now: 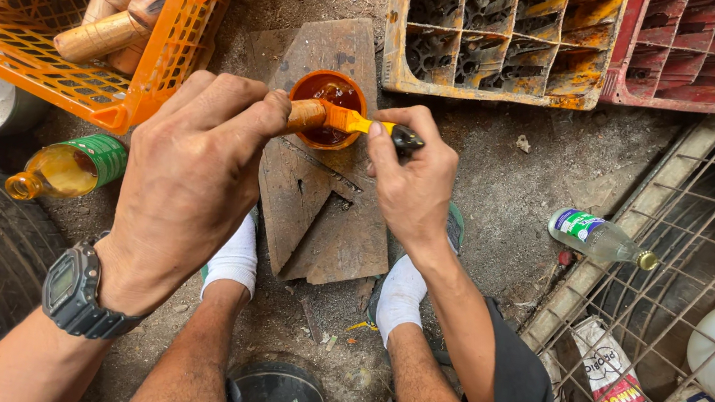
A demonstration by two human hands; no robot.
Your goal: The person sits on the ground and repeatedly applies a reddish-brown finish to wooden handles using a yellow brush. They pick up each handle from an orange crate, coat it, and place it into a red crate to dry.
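The left hand (pixel 192 176) was clamped around a smooth turned wooden piece (pixel 306 115), its rounded end jutting over a small round orange cup (pixel 329 108) of glossy reddish varnish. The right hand (pixel 414 181) pinched a yellow-handled brush (pixel 367 125), bristles against the wood. The cup sat on rough grey slabs (pixel 319 215) beside an orange plastic lattice crate (pixel 75 57).
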